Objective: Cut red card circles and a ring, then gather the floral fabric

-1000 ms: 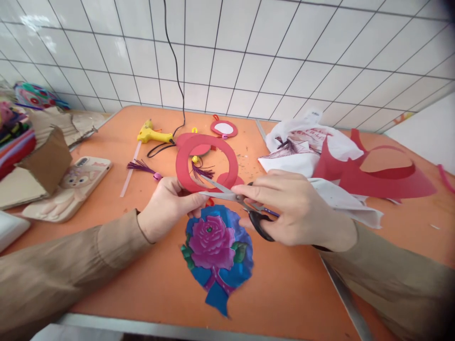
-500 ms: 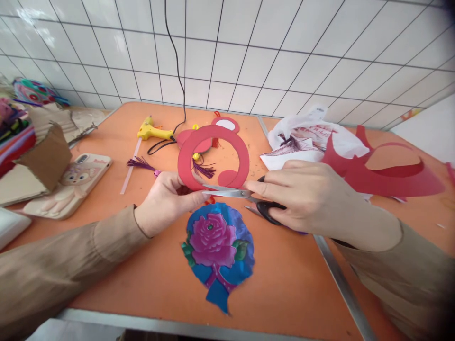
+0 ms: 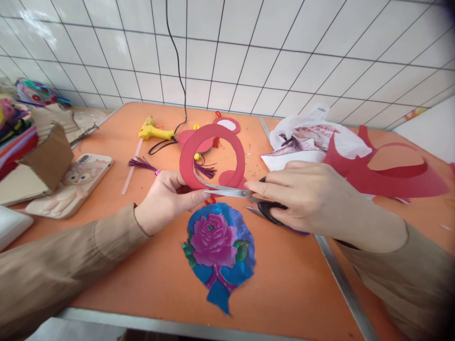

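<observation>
Between thumb and fingers my left hand (image 3: 165,196) pinches the lower left of a red paper ring (image 3: 187,150), which is tipped up above the table. My right hand (image 3: 302,199) grips black-handled scissors (image 3: 231,192), their blades slightly apart and pointing left across the ring's lower edge, close to my left thumb. Nearer me lies a leaf-shaped blue cutout with a pink rose (image 3: 213,237). Behind the ring are red rounded paper pieces, one with a white oval (image 3: 227,124), and a dark purple tassel (image 3: 206,170) with a yellow bell (image 3: 197,156).
A yellow glue gun (image 3: 154,130) with a glue stick and black cord lies at the back left. At the left are a phone (image 3: 88,173) and cardboard (image 3: 48,158). To the right lie a white plastic bag (image 3: 341,130) and red paper scraps (image 3: 398,182). Another purple tassel (image 3: 142,164) rests by my left hand.
The ring has turned slightly and looks narrower, its right side drawn a little leftward. Both hands keep nearly the same place, and the scissor blades look slightly closer together.
</observation>
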`<state>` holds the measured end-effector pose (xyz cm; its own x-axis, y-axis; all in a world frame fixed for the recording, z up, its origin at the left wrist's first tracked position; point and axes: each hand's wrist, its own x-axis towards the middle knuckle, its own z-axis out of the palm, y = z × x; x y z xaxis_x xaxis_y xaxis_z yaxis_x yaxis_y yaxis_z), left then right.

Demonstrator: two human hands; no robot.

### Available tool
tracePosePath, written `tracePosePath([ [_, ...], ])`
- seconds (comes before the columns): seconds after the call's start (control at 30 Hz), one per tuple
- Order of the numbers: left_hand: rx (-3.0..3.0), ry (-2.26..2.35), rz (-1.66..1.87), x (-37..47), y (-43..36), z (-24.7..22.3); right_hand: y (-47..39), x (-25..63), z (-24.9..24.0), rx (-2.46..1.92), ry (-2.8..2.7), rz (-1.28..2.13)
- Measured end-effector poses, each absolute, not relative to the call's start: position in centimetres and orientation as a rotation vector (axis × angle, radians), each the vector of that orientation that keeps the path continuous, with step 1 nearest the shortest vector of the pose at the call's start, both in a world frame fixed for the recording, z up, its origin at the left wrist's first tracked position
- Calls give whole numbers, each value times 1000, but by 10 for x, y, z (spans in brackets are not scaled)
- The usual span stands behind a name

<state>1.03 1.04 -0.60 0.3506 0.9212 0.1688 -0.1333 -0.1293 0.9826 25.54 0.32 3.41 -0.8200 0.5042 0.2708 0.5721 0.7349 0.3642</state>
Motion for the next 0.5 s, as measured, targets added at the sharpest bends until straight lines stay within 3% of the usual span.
tracePosePath([
  [0.4,1289,811,1068,9,12,-13,3,261,34,-959,-2839,-560],
  [0.5,1249,862,1063,7,13,-15,1,257,35,-1061,-2771,-305],
])
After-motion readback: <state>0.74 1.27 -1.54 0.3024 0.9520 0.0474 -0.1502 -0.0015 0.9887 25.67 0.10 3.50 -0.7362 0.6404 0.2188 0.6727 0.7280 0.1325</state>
